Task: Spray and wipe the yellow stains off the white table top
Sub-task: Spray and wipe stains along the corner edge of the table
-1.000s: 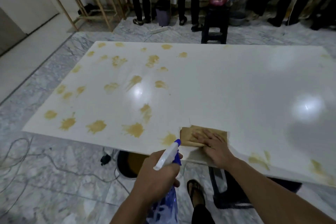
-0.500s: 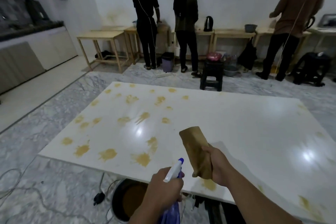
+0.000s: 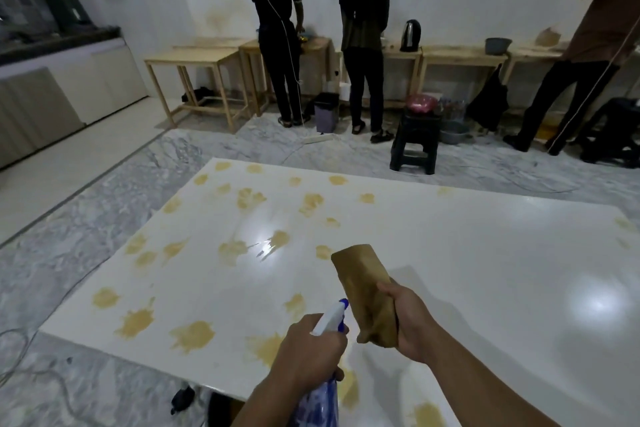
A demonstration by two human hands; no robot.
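In the lower middle of the frame, the left hand (image 3: 311,345) is closed around the neck of a translucent blue plastic spray bottle (image 3: 323,388) with a white and blue nozzle, and the nozzle points up and to the right, toward the far side of the table. Just to the right of it, the right hand (image 3: 410,321) grips the lower end of a brown folded cleaning cloth (image 3: 367,288). The cloth stands up from the fist and is lifted above the surface, not touching it. Both hands are over the near edge of the large glossy white table top (image 3: 467,253), which fills the centre of the frame. The yellow stains (image 3: 192,334) are spread mostly on the left half of the table, to the left of and beyond both hands; a few more lie at the near edge, under the left wrist and in the lower right. In the upper part of the frame, three people stand at wooden tables (image 3: 194,57) along the wall.
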